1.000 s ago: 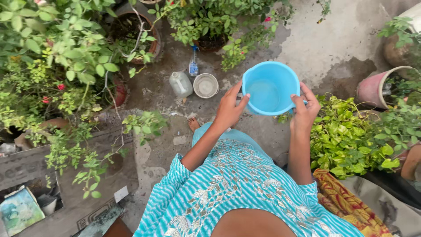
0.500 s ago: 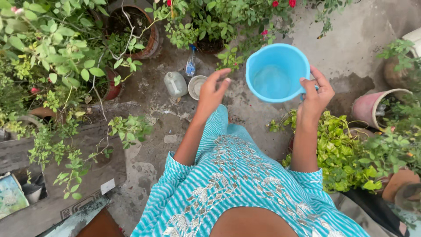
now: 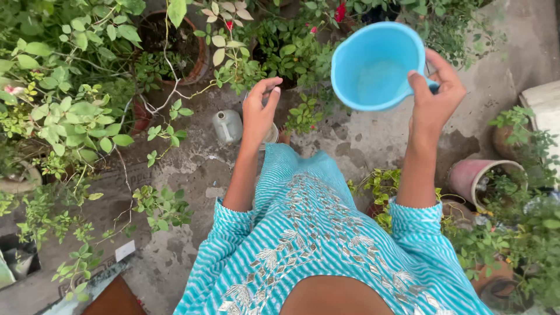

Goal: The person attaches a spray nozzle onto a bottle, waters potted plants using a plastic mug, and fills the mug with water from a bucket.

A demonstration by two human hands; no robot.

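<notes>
Above potted plants (image 3: 87, 116), blue mug (image 3: 373, 70) clasped in right hand (image 3: 434, 99), left hand (image 3: 259, 111) beside, empty, fingers spread.

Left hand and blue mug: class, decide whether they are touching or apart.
Apart. The head view shows the left hand raised with fingers curled, with plants and ground visible between it and the blue mug, which only the right hand holds.

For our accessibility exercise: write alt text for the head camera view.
A person's right hand holds a light blue plastic mug by its handle above wet concrete ground among potted plants, while the open left hand hovers beside it, holding nothing.
</notes>
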